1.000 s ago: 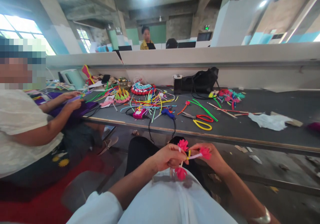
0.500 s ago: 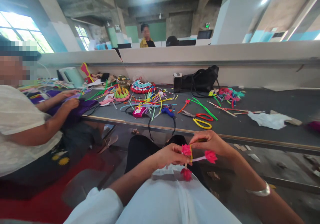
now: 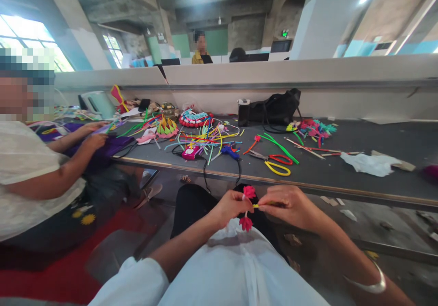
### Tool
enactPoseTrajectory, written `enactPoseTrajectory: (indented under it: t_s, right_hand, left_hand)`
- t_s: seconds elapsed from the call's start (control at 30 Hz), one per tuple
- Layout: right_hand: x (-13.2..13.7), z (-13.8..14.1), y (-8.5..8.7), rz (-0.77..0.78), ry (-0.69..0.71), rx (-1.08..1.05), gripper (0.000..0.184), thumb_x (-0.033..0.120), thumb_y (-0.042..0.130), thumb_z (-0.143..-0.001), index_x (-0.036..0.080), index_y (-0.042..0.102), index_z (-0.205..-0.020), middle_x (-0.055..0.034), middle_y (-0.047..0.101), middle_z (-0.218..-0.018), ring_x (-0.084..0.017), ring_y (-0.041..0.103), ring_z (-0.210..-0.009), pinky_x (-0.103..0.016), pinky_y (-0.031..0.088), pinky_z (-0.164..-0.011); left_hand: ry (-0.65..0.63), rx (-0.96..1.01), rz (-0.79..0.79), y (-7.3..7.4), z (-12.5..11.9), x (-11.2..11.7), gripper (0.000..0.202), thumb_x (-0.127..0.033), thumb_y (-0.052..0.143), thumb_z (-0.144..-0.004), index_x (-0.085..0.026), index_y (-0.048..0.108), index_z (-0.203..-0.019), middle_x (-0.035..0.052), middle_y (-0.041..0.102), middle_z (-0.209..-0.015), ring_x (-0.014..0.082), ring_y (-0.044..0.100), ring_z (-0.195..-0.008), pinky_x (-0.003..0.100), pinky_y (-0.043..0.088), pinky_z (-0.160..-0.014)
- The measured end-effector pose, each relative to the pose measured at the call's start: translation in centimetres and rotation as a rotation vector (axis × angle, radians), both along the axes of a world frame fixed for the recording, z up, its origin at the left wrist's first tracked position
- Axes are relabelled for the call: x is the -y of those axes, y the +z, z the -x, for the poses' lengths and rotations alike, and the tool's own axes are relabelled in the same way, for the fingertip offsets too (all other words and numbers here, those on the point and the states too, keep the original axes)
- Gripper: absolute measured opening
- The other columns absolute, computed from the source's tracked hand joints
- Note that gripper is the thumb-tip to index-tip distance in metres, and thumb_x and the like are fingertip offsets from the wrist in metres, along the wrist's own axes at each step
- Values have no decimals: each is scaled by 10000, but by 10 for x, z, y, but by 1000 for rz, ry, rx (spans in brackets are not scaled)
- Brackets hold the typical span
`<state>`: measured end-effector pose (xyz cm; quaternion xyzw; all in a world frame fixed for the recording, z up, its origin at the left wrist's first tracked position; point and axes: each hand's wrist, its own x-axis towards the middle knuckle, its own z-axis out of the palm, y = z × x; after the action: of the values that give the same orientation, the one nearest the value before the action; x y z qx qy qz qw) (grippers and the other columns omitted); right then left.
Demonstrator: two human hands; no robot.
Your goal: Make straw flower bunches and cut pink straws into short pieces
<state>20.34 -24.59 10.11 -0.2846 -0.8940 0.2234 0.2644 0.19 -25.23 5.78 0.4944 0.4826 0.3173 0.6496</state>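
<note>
Above my lap, my left hand point(image 3: 232, 208) is closed in a pinch on the stems of pink pipe-cleaner flowers. One pink flower point(image 3: 249, 191) sticks up past the fingertips and another pink flower point(image 3: 245, 224) hangs below on a pale stem. A short yellow pipe cleaner point(image 3: 256, 205) runs sideways from the flower stems to my right hand point(image 3: 289, 204), whose thumb and fingers pinch its other end. How the yellow piece joins the stems is hidden by my left fingers.
On the table point(image 3: 328, 173) ahead lie red-and-yellow-handled pliers point(image 3: 273, 160), a blue glue gun point(image 3: 230, 151), loose pipe cleaners point(image 3: 208, 137) and white paper point(image 3: 371, 163). A black bag point(image 3: 278, 110) stands at the back. A co-worker point(image 3: 34, 173) sits on my left, hands over purple material.
My right hand has moved slightly down and right, drawing the yellow piece from upright to sideways. The flowers in my left hand have shifted up and left; the third, right-hand flower is out of sight.
</note>
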Motion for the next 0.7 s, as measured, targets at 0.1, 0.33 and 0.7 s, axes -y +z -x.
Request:
enactPoseTrajectory:
  t_s: [0.1,0.33,0.7]
  right_hand:
    - [19,1,-10,-72,-58,31,214,268,550,-917,224,747,-846,-32,703,-721,-160,622,-654,-264,424,-605]
    - [32,7,-70,292,-372,-286,188,323,607,-847,203,751,-827,-30,729,-739,-187,652,-650,-258,495,-592]
    - [-18,9,-72,533,-156,-428,237,417,729,-754,182,752,-775,-34,712,-714,-172,634,-653,-254,489,-616]
  left_hand:
    - [75,193,55,-8,3,-5,198,-301,691,-595,-114,642,-636,-101,297,-380,28,157,-369,248,60,-425]
    - [-3,451,128,-20,12,-9,144,-232,642,-658,-91,627,-677,-121,212,-409,16,101,-385,208,58,-404]
    - [-354,171,60,-4,16,2,145,-234,677,-632,-92,689,-655,-56,415,-412,38,233,-388,253,113,-427]
